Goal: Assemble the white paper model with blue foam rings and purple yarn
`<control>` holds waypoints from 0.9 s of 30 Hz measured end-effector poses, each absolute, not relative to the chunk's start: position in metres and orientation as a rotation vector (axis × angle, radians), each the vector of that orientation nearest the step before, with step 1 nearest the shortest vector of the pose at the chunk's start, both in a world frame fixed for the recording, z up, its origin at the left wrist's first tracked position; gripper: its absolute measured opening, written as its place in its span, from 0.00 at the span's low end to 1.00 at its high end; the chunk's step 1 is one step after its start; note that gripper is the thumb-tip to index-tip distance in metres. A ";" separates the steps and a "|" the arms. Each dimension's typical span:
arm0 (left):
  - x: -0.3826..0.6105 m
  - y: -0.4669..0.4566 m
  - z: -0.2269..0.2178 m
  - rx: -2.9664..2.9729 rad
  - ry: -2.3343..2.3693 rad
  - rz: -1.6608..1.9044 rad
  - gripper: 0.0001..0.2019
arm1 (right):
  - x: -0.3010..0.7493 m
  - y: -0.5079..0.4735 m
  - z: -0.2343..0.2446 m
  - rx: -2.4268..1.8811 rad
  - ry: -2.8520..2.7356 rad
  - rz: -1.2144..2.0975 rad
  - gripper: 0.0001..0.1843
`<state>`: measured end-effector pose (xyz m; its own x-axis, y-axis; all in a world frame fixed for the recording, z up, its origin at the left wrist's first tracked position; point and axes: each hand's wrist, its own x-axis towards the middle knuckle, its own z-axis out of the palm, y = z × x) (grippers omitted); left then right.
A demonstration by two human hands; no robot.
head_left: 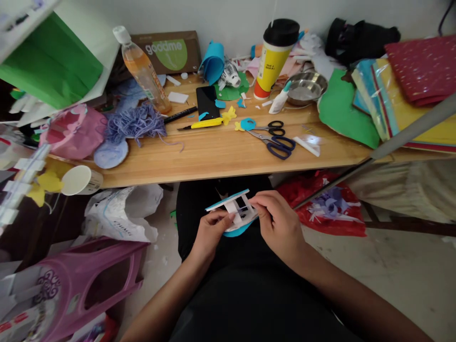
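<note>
Over my lap I hold a small white-and-blue paper craft frame [233,207], with a blue-edged strip on top, white uprights and a rounded blue piece below. My left hand [213,230] grips its left side, thumb on a white upright. At the right side, my right hand [278,221] is closed, thumb and forefinger pinched at the right upright. Whether something small sits in that pinch is hidden. On the table edge beyond lie navy-handled scissors [280,146], black-handled scissors [276,128] and a yellow craft knife [206,123].
A grey pole [377,152] slants across the right side. Blue yarn [133,121], a drink bottle [146,76], a yellow cup [272,61], a glue bottle [280,100] and a metal bowl [307,90] stand on the table [199,159]. A purple stool [85,280] is at lower left.
</note>
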<state>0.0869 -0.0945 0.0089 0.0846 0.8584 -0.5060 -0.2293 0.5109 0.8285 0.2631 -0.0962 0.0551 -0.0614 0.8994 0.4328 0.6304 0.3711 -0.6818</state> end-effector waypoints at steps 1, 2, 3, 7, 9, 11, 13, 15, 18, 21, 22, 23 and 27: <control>0.087 -0.094 0.010 0.645 1.226 0.906 0.15 | 0.265 -0.094 0.055 -1.354 -1.780 0.394 0.13; 0.087 -0.094 0.011 0.640 1.226 0.908 0.15 | 0.266 -0.093 0.056 -1.359 -1.781 0.391 0.13; 0.086 -0.094 0.012 0.634 1.224 0.908 0.15 | 0.267 -0.091 0.056 -1.361 -1.783 0.388 0.13; 0.083 -0.093 0.012 0.640 1.212 0.914 0.16 | 0.264 -0.095 0.064 -1.345 -1.775 0.382 0.12; 0.083 -0.092 0.012 0.661 1.203 0.916 0.15 | 0.256 -0.101 0.068 -1.314 -1.772 0.449 0.11; 0.083 -0.091 0.012 0.684 1.198 0.927 0.14 | 0.246 -0.108 0.070 -1.267 -1.776 0.530 0.11; 0.084 -0.091 0.013 0.697 1.201 0.948 0.11 | 0.236 -0.113 0.067 -1.218 -1.785 0.568 0.13; 0.085 -0.092 0.012 0.705 1.210 0.966 0.10 | 0.229 -0.115 0.061 -1.188 -1.805 0.553 0.13; 0.086 -0.097 0.010 0.718 1.220 0.972 0.11 | 0.226 -0.114 0.053 -1.220 -1.840 0.470 0.10; 0.087 -0.102 0.008 0.658 1.194 0.995 0.17 | 0.228 -0.115 0.052 -1.271 -1.890 0.352 0.08; 0.087 -0.103 0.007 0.641 1.173 1.012 0.18 | 0.229 -0.115 0.052 -1.282 -1.919 0.315 0.07; 0.087 -0.104 0.007 0.640 1.150 1.025 0.17 | 0.230 -0.116 0.053 -1.291 -1.956 0.282 0.08; 0.086 -0.102 0.008 0.690 1.094 0.989 0.13 | 0.232 -0.119 0.054 -1.299 -2.102 0.183 0.07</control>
